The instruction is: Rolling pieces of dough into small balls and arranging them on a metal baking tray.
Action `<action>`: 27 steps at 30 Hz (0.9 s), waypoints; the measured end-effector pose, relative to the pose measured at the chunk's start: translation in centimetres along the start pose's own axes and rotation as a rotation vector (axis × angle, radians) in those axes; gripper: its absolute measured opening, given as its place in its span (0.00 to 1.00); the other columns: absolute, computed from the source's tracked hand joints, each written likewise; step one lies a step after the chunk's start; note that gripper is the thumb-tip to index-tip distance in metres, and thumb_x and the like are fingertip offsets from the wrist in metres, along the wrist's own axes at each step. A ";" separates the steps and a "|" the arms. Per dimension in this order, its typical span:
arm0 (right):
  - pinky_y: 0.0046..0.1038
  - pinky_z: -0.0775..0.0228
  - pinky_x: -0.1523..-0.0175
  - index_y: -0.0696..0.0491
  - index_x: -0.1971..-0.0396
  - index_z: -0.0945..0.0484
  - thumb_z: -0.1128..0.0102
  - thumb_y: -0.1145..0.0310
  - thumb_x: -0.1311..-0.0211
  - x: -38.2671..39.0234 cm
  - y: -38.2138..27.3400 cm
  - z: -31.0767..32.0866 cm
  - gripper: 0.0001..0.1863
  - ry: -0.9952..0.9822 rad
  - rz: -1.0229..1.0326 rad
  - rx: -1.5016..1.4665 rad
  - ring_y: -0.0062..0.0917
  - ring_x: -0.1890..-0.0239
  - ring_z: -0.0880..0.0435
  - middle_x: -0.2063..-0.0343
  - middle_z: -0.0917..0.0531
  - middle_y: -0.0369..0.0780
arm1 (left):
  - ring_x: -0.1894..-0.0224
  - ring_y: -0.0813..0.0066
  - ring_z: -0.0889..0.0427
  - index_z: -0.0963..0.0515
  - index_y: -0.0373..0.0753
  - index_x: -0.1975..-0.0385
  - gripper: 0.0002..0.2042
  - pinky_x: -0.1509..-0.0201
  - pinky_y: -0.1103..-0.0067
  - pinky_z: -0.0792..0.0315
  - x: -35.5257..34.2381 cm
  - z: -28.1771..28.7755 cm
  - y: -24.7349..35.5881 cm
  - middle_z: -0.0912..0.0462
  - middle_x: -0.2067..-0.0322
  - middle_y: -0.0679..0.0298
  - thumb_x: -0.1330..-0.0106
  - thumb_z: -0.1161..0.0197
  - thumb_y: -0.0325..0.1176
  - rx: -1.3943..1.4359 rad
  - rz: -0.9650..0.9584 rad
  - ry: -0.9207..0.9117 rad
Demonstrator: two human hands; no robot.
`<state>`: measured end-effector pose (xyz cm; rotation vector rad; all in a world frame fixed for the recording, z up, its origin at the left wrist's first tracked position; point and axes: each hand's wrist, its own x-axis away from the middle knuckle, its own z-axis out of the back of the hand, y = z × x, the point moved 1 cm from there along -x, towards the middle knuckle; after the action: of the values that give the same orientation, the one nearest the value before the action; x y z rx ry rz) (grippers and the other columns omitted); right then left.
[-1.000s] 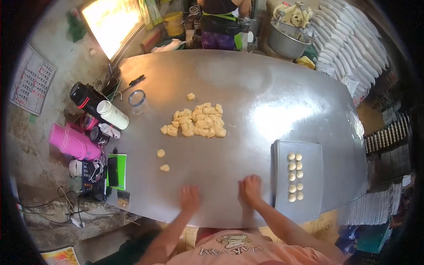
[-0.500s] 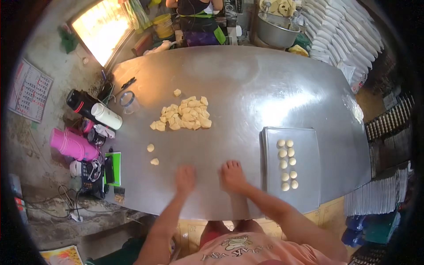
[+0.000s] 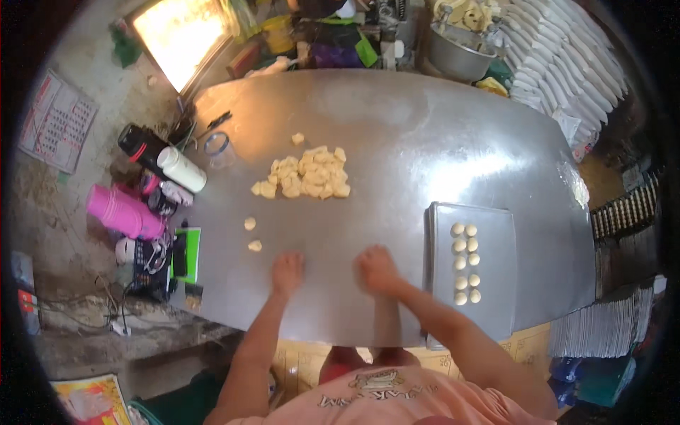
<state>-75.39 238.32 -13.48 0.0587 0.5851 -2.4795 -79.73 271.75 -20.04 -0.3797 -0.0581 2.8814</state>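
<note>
My left hand (image 3: 287, 273) is low over the steel table (image 3: 375, 134), blurred, fingers curled downward just below two loose dough pieces (image 3: 254, 245). My right hand (image 3: 375, 269) is also curled and blurred on the tabletop, left of a metal tray (image 3: 496, 276). What, if anything, lies under either palm is hidden. Beyond my hands sits a heap of cut, pale yellow dough (image 3: 312, 173), with a single piece (image 3: 297, 138) behind it. On the tray are several round, smooth dough balls (image 3: 473, 243) in two columns.
Flasks (image 3: 180, 170), a pink jug (image 3: 124, 211), a green notebook (image 3: 188, 255) and cables crowd the left side. A mixer bowl (image 3: 460, 53), a partly seen co-worker (image 3: 340, 53) and stacked sacks (image 3: 552, 57) are behind the table. More stacked trays (image 3: 595, 326) stand at right.
Both hands have moved a little away from the near edge, blurring as they move; their curled shape remains. The camera view has shifted slightly. The dough pieces and balls appear unchanged.
</note>
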 end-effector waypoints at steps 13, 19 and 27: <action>0.48 0.31 0.40 0.55 0.65 0.20 0.40 0.66 0.35 -2.1 0.5 -0.2 0.08 0.138 -0.085 0.098 0.47 0.50 0.22 0.61 0.20 0.48 | 0.53 0.60 0.21 0.23 0.36 0.49 0.11 0.49 0.65 0.25 -2.8 2.4 -0.3 0.19 0.55 0.55 0.23 0.47 0.33 0.932 0.488 -0.316; 0.47 0.30 0.41 0.55 0.61 0.19 0.41 0.67 0.35 4.2 -2.6 2.7 0.08 -0.074 -0.247 0.118 0.47 0.49 0.21 0.59 0.18 0.47 | 0.56 0.52 0.20 0.22 0.37 0.54 0.13 0.49 0.58 0.26 -0.6 8.1 3.1 0.19 0.62 0.53 0.27 0.39 0.40 0.245 0.165 0.049; 0.46 0.28 0.43 0.53 0.65 0.20 0.34 0.57 0.32 -0.2 2.8 -2.5 0.13 0.168 -0.232 -0.045 0.42 0.52 0.21 0.60 0.19 0.44 | 0.48 0.46 0.18 0.19 0.35 0.44 0.25 0.40 0.55 0.27 -6.8 4.0 -3.5 0.15 0.54 0.49 0.34 0.28 0.47 0.374 0.133 0.126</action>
<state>-73.90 237.45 -16.81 0.1930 0.7564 -2.7017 -73.54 273.51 -14.26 -0.5046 0.5377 2.8992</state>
